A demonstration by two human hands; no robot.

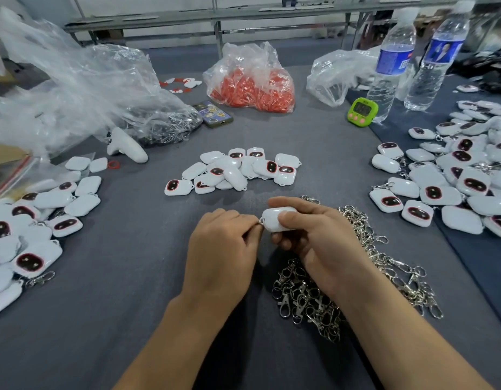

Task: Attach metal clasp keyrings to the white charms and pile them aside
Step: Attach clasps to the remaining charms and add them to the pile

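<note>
Head view: at far left, a finished pile of charms, some with clasps, lies on the grey tabletop. In the middle, the left hand pinches the corner loop of a white charm, which the right hand grips. Metal clasp keyrings are heaped beneath the right wrist, and a second charm pile lies far right.

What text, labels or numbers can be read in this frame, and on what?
Nothing can be read for certain.
Timer: display digits, too blurred.
Bottle by the timer: blue label, print too small.
Other bottle: blue label with a picture, print blurred.
Phone: case stickers, unreadable.
</note>
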